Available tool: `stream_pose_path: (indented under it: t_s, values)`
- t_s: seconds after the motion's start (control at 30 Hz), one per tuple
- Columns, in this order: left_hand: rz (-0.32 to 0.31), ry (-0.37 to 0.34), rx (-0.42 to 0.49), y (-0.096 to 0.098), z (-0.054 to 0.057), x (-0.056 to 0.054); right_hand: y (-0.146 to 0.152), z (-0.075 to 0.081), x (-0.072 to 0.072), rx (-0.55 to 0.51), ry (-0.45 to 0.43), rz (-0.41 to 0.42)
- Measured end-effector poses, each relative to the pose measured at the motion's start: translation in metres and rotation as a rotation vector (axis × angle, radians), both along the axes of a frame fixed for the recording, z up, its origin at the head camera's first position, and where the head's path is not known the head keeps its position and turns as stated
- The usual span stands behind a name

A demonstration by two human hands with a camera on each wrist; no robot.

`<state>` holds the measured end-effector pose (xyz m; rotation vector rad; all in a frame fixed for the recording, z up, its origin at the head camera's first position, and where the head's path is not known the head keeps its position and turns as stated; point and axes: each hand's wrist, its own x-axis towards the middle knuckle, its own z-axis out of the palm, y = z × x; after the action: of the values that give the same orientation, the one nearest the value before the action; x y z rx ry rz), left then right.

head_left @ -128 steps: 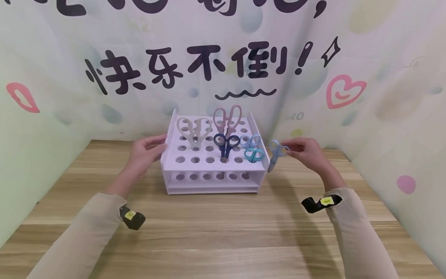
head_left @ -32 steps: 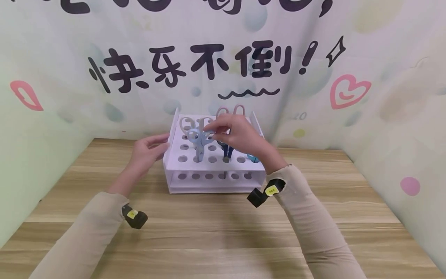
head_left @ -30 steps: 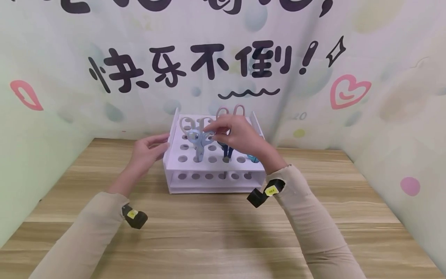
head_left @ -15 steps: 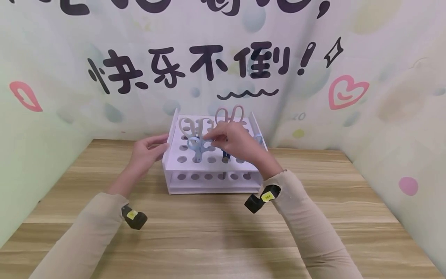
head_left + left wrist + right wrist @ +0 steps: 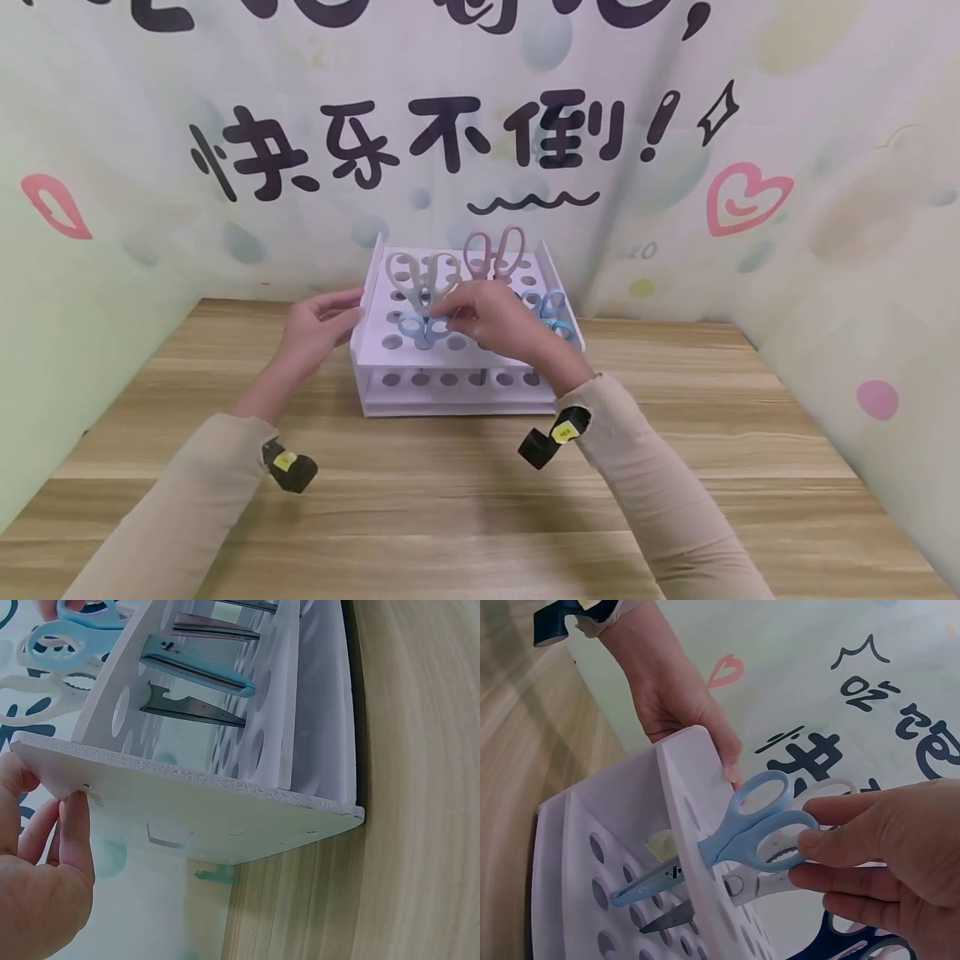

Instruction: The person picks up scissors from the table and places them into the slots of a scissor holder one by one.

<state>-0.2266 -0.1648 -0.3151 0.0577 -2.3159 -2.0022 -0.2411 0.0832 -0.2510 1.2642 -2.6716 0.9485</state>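
A white two-tier rack (image 5: pixel 450 357) full of round holes stands on the table. My left hand (image 5: pixel 311 325) rests its fingertips against the rack's left side panel (image 5: pixel 157 814). My right hand (image 5: pixel 491 321) pinches one handle loop of a light blue pair of scissors (image 5: pixel 422 329). These scissors point blades-down through a front-row hole, second from the left; in the right wrist view the blade tip (image 5: pixel 619 898) is close to the lower tier. Just behind stands a whitish pair of scissors (image 5: pixel 411 282) in the rack. Navy scissors (image 5: pixel 847 946) are hidden behind my right hand in the head view.
A pink pair of scissors (image 5: pixel 493 254) stands at the rack's back. On its right side are another light blue pair (image 5: pixel 553 302) and a teal pair (image 5: pixel 561 328). Wood-grain table (image 5: pixel 420 508) spreads before the rack; a printed cloth wall (image 5: pixel 300 225) rises close behind.
From the rack's right side, my right hand has carried the light blue scissors left over the front row. Over the last second it has lowered them into the hole. The left hand stays put.
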Motion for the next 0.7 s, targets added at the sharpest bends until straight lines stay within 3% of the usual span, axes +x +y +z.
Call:
stream_pose_path:
  t_s: [0.47,0.7]
  values:
    - [0.005,-0.006,0.006,0.001,0.000,0.000,-0.007,-0.012,0.005,0.078,-0.011,-0.122]
    - [0.011,-0.004,0.013,0.002,0.000,0.000,-0.009,-0.017,0.004,0.082,0.036,-0.154]
